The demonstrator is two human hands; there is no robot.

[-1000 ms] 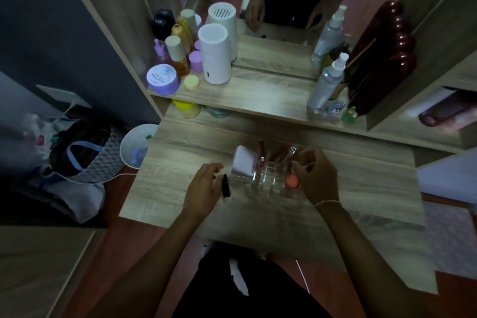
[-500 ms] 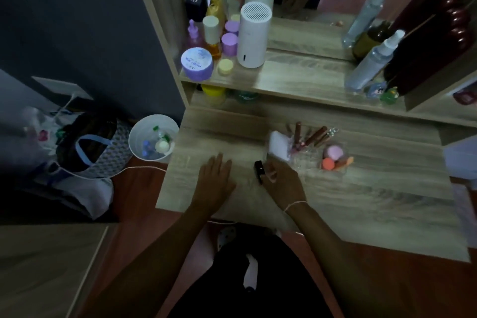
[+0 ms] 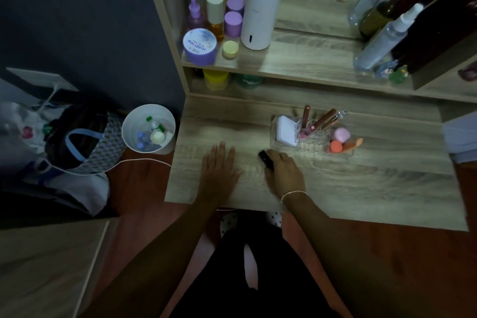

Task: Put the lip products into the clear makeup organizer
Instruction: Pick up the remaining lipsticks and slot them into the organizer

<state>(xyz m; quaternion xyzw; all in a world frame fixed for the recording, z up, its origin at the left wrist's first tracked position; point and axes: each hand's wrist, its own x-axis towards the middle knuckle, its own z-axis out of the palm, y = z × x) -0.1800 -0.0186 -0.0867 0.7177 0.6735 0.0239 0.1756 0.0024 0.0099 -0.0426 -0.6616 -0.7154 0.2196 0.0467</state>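
The clear makeup organizer (image 3: 313, 144) stands on the wooden desk (image 3: 374, 178). Several brown lip gloss tubes (image 3: 324, 119) stand upright in its back slots. A white compact (image 3: 287, 130) leans in its left part, and pink and orange sponges (image 3: 338, 141) fill its right part. A black lipstick (image 3: 265, 159) lies on the desk just left of the organizer. My right hand (image 3: 285, 173) has its fingers closed on the lipstick. My left hand (image 3: 219, 166) rests flat on the desk, fingers apart, holding nothing.
A shelf above the desk holds a white humidifier (image 3: 260, 11), purple jars (image 3: 200, 46), bottles (image 3: 215, 14) and spray bottles (image 3: 382, 41). A mirror backs the shelf. On the floor at left stand a white bin (image 3: 148, 128) and a bag (image 3: 77, 147).
My right hand left the organizer and came down onto the black lipstick. My left hand let go of the lipstick and laid flat on the desk. The camera view shifted left.
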